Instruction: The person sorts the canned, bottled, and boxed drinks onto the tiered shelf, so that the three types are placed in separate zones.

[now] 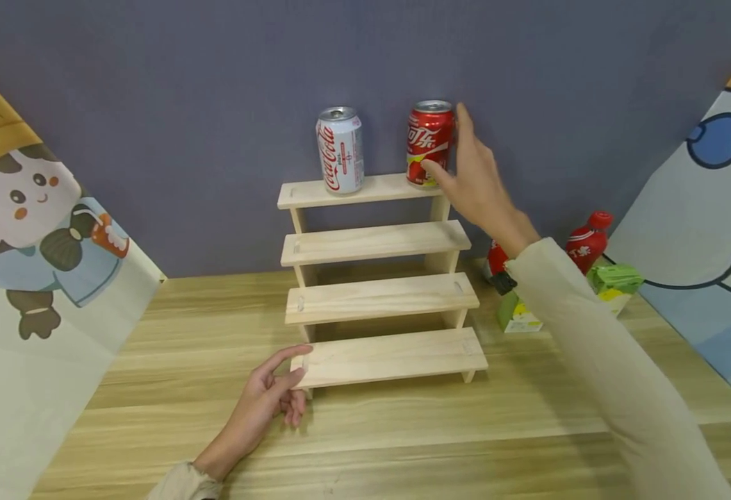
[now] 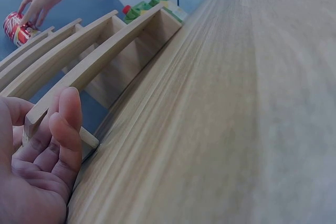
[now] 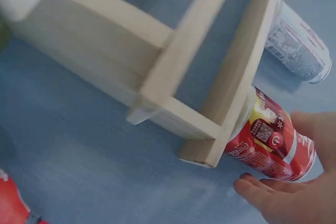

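Observation:
A four-step wooden display rack (image 1: pixel 381 298) stands against the dark back wall. My left hand (image 1: pixel 268 396) grips the left end of its lowest step, with some fingers (image 2: pixel 65 129) curled below the board in the left wrist view. On the top step, a red cola can (image 1: pixel 426 149) stands upright towards the right end. My right hand (image 1: pixel 481 177) is around that can, thumb across its front and the other fingers extended along its right side. The right wrist view shows fingertips (image 3: pixel 247 184) slightly apart from the can. A white Coca-Cola can (image 1: pixel 340 153) stands further left on the same step.
Right of the rack, partly behind my right forearm, are a red bottle (image 1: pixel 586 243), another dark-capped red bottle (image 1: pixel 499 264) and green cartons (image 1: pixel 615 285). A wood-grain table (image 1: pixel 365 451) lies below. Printed panels (image 1: pixel 34 229) flank the sides.

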Tool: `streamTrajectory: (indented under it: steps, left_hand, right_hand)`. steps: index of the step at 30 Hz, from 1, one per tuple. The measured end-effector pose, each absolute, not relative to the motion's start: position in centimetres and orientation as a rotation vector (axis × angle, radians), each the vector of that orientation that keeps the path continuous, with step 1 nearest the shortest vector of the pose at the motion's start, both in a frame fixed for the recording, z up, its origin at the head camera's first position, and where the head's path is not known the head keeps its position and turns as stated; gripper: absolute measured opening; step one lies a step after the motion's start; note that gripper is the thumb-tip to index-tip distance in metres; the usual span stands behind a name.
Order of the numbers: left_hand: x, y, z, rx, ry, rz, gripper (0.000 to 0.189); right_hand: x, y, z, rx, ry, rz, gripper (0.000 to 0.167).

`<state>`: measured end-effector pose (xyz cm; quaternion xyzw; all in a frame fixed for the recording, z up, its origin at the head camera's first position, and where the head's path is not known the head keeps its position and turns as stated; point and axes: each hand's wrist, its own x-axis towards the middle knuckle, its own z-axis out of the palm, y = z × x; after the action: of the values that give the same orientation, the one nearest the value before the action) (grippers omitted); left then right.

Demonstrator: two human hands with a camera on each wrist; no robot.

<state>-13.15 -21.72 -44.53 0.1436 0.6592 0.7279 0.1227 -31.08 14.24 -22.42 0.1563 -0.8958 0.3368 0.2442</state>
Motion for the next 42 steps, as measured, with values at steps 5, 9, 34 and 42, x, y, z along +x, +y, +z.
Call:
streamTrajectory:
  steps: [5, 9, 34, 42]
  left_hand:
    - [-13.2, -21.7, -44.6, 0.430, 1.917, 2.126, 0.047]
    - [-13.2, -21.7, -44.6, 0.431, 1.913, 2.129, 0.047]
    - [-13.3, -21.9, -44.8, 0.467, 1.898, 2.125, 0.046]
    - [-13.2, -21.8, -44.8, 0.428, 1.901, 2.119, 0.048]
  right_hand:
    - [-30.0, 15.1, -23.1, 0.442, -2.437, 0.900, 0.082]
    - [-29.1, 15.9, -23.2, 0.455, -2.426, 0.865, 0.075]
    - [-23.9, 20.5, -24.9, 0.508, -2.420, 0.738, 0.066]
    - [-22.5, 21.6, -25.9, 0.499, -2.454, 0.710, 0.067]
